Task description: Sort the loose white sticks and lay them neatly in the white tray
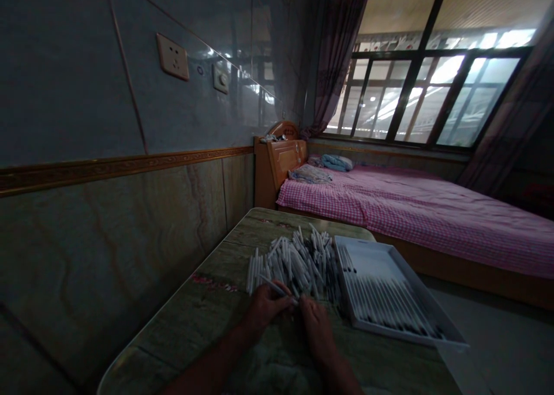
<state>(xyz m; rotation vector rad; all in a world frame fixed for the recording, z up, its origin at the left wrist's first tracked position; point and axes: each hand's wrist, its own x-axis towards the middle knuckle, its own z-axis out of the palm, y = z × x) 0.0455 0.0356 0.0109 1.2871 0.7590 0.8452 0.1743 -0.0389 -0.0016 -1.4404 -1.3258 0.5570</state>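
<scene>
left hand [268, 305]: fingers curled, pinching one thin white tube [274, 287]
right hand [315, 325]: fingers bunched beside that tube's end; cannot tell if it grips anything
pile: loose white tubes [298, 265] heaped on the surface [194, 325], just ahead of both hands
tray: white tray [372, 262] beside the pile, holding neat rows of tubes [385, 305]
beyond: pink checked bed [411, 210] past the surface
</scene>
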